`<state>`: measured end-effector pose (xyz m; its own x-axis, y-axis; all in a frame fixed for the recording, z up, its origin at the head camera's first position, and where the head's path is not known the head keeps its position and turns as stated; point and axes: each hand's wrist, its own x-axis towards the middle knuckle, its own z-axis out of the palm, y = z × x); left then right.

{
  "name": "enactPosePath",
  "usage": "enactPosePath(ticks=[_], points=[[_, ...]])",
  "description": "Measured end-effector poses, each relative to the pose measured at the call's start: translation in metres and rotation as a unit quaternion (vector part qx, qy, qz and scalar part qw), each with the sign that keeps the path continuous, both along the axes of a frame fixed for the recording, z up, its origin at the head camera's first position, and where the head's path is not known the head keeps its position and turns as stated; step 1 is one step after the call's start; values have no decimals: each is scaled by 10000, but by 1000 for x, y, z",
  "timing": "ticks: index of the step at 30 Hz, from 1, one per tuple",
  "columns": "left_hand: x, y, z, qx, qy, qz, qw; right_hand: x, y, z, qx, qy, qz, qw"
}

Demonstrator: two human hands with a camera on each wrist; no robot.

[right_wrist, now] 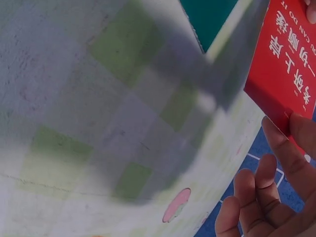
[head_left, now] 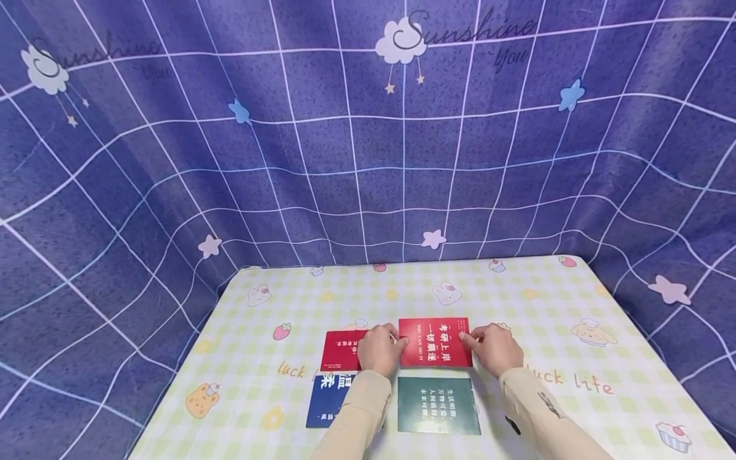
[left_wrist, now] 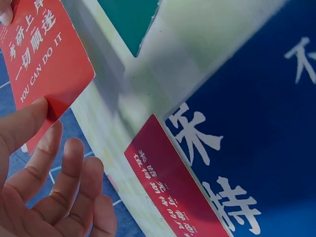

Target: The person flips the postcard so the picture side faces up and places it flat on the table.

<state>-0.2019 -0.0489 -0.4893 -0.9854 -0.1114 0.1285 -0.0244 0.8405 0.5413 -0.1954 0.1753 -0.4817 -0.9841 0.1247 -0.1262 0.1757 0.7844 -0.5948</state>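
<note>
A bright red card (head_left: 435,342) with white writing is held between my two hands, a little above the table. My left hand (head_left: 379,350) pinches its left edge between thumb and index finger, the other fingers loosely bent beside it. At the right edge, my right hand (head_left: 499,350) pinches the card the same way. Just below it on the cloth lies a green card (head_left: 438,406). To the left, a darker red card (head_left: 342,350) lies against a blue card (head_left: 324,402); my left hand and sleeve hide parts of both.
A pale green checked tablecloth (head_left: 230,358) printed with cartoon animals, fruit and "luck life" covers the table. Behind and on both sides hangs a blue curtain (head_left: 322,147) with a white grid, stars and clouds. A small black object (head_left: 513,425) shows beneath my right sleeve.
</note>
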Motion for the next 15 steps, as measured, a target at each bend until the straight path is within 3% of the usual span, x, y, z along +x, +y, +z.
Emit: enactPosePath(ticks=[8, 15], points=[[-1, -4, -8, -177, 310, 19, 9994, -3, -6, -9, -23, -118, -65, 9999], [-5, -4, -16, -311, 264, -53, 9992, -3, -7, -13, 13, -27, 24, 10000]])
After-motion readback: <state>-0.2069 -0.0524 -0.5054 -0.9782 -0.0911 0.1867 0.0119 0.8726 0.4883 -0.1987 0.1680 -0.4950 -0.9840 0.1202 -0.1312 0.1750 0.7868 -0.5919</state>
